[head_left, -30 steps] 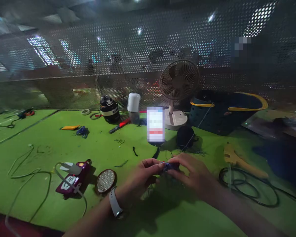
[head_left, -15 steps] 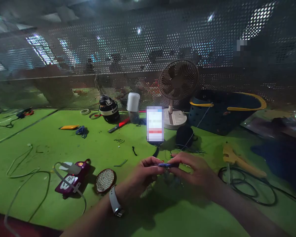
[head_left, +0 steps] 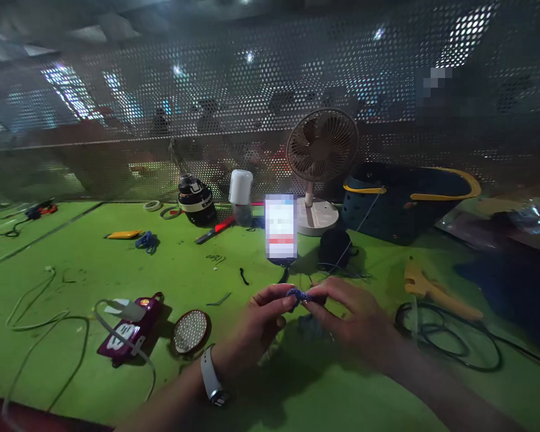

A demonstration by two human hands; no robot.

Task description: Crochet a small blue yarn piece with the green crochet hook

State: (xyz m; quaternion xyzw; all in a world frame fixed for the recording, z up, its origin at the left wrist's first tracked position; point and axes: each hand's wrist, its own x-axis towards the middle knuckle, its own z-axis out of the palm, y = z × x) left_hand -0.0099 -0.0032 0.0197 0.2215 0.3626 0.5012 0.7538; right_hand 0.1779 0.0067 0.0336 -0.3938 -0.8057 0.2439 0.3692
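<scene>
A small blue-purple piece of crochet is pinched between my two hands, in front of the lit phone. My left hand, with a pale-strapped watch on its wrist, grips its left side between thumb and fingers. On the other side, the fingertips of my right hand are closed on the piece too. Whether a hook sits in the right fingers is hidden. Just behind the right hand lies a dark round ball, with a thin pale strand running up from it.
The phone stands before a desk fan and a dark basket. At right lies a yellow glue gun with coiled black cable. Left are a purple pouch, a round studded disc and a yellow cutter.
The crochet piece has turned and now curls up more between my fingers; earlier it lay flatter. My hands stay close together. The whole view has shifted slightly.
</scene>
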